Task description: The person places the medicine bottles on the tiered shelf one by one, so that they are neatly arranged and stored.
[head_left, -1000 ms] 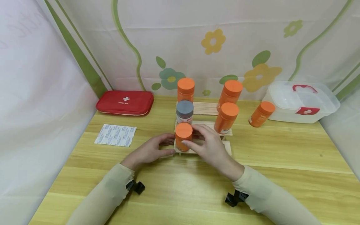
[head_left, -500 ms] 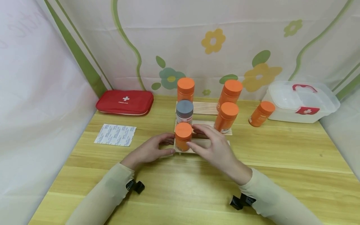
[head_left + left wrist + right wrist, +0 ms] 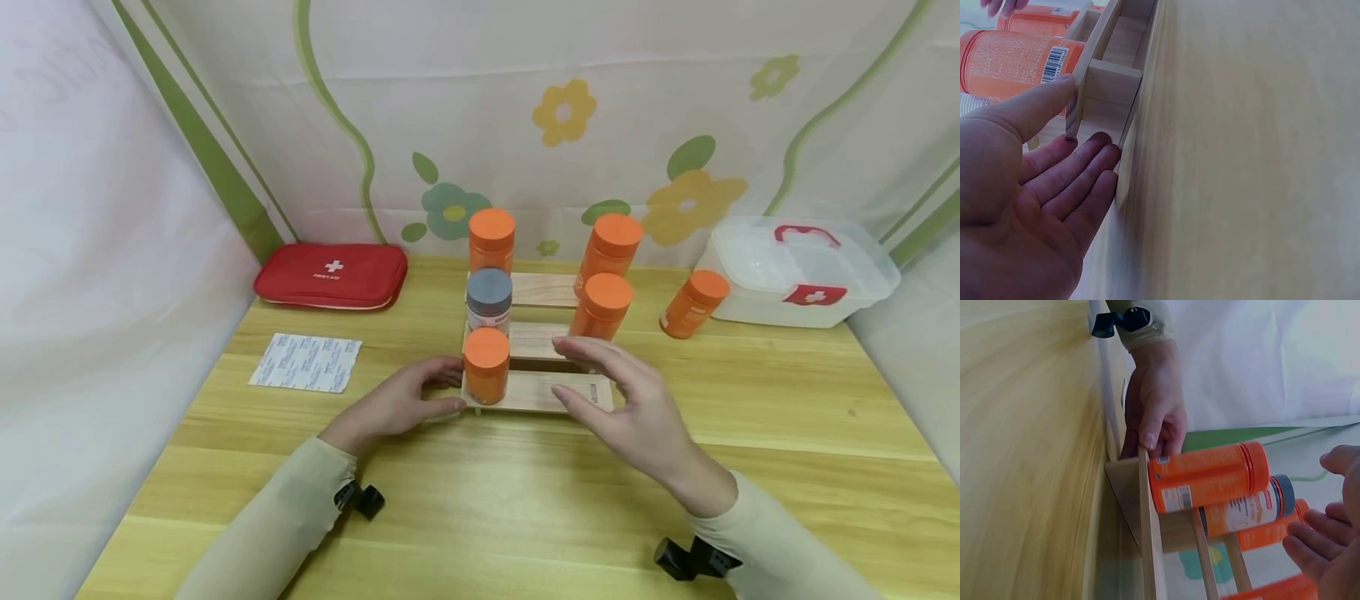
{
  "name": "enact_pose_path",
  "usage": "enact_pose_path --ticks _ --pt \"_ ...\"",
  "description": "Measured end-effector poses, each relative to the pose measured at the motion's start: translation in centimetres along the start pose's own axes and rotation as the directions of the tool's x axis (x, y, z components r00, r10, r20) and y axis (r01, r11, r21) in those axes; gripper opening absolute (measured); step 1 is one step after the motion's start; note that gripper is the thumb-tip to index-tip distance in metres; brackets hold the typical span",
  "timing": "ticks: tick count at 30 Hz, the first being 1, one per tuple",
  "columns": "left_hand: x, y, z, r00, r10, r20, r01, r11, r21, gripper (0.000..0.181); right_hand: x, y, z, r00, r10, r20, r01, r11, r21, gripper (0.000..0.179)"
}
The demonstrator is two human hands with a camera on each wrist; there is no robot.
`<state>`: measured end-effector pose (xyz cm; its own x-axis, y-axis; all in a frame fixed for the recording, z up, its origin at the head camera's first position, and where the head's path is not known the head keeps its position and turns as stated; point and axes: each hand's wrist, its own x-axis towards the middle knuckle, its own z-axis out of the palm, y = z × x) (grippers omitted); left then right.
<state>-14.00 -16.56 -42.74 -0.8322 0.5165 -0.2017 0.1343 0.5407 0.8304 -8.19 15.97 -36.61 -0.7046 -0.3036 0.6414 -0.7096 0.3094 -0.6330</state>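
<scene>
A three-tier wooden rack stands mid-table. My left hand holds its left end, thumb at the lowest board's edge and fingers against the side, as the left wrist view shows. On that board's left end stands an orange bottle upright. Behind it are a grey-capped bottle and another orange bottle. My right hand hovers over the rack's right end, fingers spread and holding nothing. Near its fingertips an orange bottle stands on the middle tier, with one more orange bottle behind on the top tier.
Right of the rack an orange bottle stands on the table beside a clear first-aid box. A red first-aid pouch lies back left, a printed blister sheet in front of it. A patterned curtain hangs behind.
My right hand has let go of the front orange bottle and moved right, leaving it standing on the lowest tier. My left hand has stayed at the rack's left end.
</scene>
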Motion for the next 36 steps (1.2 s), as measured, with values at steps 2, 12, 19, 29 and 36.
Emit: enact_pose_path --ticks 2,12,19,29,36 --pt "0.0 0.0 0.0 1.000 -0.002 -0.002 0.002 1.000 -0.004 0.063 -0.3 0.1 -0.8 0.999 -0.032 -0.014 0.032 0.999 0.014 0.060" --pt "0.0 0.1 0.0 1.000 0.002 -0.002 -0.002 1.000 -0.001 0.063 -1.3 0.5 -4.7 0.978 -0.121 -0.171 0.150 0.974 0.170 0.047" --pt "0.0 -0.1 0.1 1.000 0.009 0.001 -0.009 1.000 -0.008 0.062 -1.9 1.8 -7.5 0.967 -0.028 -0.252 0.047 0.996 0.071 0.045" --pt "0.0 0.1 0.1 1.000 -0.002 0.001 0.002 1.000 -0.003 0.063 -2.4 5.1 -10.5 0.847 0.348 -0.401 -0.403 0.913 -0.060 0.046" --pt "0.1 0.0 0.1 1.000 -0.009 0.000 0.009 1.000 0.008 0.063 -2.5 8.0 -11.9 0.757 0.502 -0.419 -0.593 0.797 -0.117 0.052"
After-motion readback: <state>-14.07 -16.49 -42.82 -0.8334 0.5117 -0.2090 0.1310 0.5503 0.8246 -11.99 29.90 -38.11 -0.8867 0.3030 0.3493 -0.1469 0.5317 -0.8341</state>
